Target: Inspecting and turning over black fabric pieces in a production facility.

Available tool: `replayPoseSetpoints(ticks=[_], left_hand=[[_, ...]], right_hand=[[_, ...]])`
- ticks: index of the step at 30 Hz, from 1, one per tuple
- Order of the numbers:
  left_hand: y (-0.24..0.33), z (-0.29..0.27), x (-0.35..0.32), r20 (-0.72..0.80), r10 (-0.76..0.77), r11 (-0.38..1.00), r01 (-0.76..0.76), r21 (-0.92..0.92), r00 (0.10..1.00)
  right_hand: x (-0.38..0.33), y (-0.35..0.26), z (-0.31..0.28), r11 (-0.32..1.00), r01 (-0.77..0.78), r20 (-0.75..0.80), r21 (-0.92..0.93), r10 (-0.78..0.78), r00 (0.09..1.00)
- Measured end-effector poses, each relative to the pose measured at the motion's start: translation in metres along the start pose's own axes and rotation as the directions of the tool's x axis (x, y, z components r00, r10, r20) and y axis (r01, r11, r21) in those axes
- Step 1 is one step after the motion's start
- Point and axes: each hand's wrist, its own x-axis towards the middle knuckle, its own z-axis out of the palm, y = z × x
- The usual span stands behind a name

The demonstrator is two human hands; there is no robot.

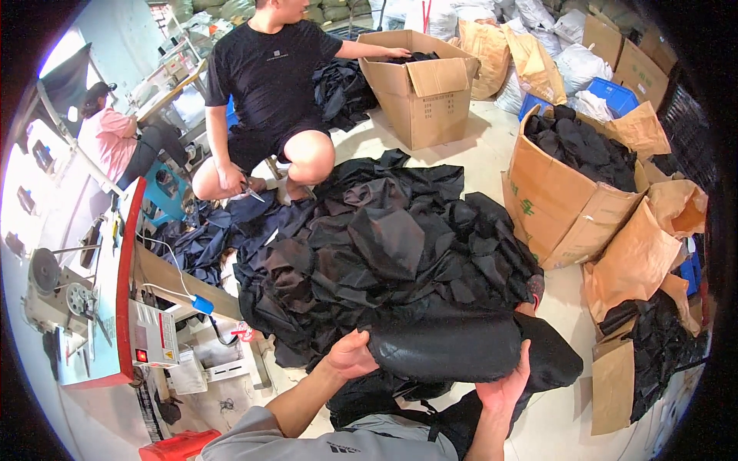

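Stretched between my two hands is a smooth black fabric piece [444,347], held above my lap. My left hand [354,356] grips its left end, with the thumb showing on top. At its right end, my right hand [504,380] is closed on the edge, thumb pointing up. The fingers beneath the cloth are partly hidden. Just beyond lies a large heap of black and dark brown fabric pieces [384,238] on the floor.
Across the heap sits a person [269,84] with scissors [252,192], one hand in a cardboard box [419,115]. A fuller cardboard box [569,207] stands right. A sewing machine [65,296] is on the red-edged table [119,307] at left. Another person [108,138] sits behind.
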Motion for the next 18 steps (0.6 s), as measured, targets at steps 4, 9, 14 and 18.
replayPoseSetpoints(ticks=[4, 9, 14, 18], left_hand=[[0.001, 0.004, 0.000, 0.012, 0.017, 0.999, -0.017, 0.047, 1.000], [0.000, 0.000, -0.002, 0.004, 0.031, 0.998, -0.031, 0.059, 1.000], [0.000, -0.009, -0.006, 0.006, 0.018, 1.000, -0.018, 0.005, 1.000], [-0.002, -0.014, -0.007, 0.016, 0.008, 1.000, -0.008, 0.003, 1.000]], right_hand=[[0.001, 0.001, -0.003, 0.999, -0.028, 0.004, 0.028, 0.028, 1.000], [0.005, -0.001, -0.013, 0.999, -0.007, 0.025, 0.040, 0.006, 1.000], [0.007, -0.001, -0.010, 0.997, 0.043, -0.060, 0.069, -0.039, 0.997], [0.004, -0.001, 0.000, 0.999, 0.038, -0.056, 0.013, -0.037, 0.998]])
